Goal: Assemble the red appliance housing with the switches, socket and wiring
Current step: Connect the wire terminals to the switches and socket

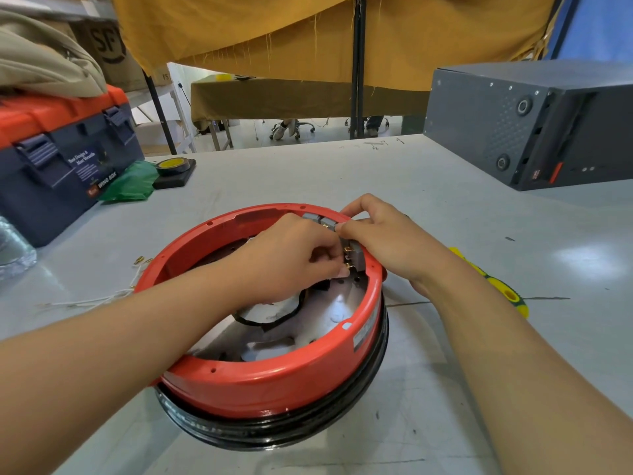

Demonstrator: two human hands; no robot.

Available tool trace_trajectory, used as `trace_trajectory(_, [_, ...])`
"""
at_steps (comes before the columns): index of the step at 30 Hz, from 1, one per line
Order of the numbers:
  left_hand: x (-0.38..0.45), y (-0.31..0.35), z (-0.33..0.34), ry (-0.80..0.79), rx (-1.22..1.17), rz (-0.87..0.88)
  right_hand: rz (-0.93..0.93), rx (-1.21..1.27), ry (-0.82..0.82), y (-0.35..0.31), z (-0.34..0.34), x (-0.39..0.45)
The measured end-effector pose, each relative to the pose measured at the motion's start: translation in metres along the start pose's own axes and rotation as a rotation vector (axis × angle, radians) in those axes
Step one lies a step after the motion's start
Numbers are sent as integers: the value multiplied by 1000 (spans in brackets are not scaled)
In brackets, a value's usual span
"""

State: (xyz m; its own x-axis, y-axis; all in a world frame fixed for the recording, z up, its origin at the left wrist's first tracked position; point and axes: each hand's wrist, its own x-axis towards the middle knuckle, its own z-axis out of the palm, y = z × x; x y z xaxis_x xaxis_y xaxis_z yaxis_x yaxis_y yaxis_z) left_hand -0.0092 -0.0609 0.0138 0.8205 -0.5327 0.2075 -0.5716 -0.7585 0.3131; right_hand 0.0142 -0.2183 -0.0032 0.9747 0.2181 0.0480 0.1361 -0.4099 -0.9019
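Inside the red housing (274, 389), the left hand (291, 258) pinches a terminal at a grey switch (358, 257) (brass tabs showing), which the right hand (383, 238), just beside, grips at the rim.

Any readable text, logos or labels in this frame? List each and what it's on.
"SF" on the cardboard box at top left.
"FS" on the box's lower edge.
"WING BOX" on the blue toolbox; the smaller white lines above it are too blurred to read.
Silver label on the red housing: unreadable.
Red badge on the grey computer case: too small to read.
Pen marks on the table: illegible.
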Motion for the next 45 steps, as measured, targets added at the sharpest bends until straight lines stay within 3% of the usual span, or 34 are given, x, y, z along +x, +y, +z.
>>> trace_trajectory(34, [1,-13,-6,-32,5,112,29,29,92,-2,7,-2])
trace_trajectory(45, [1,-13,-4,-32,32,126,118,262,-67,-4,9,-6])
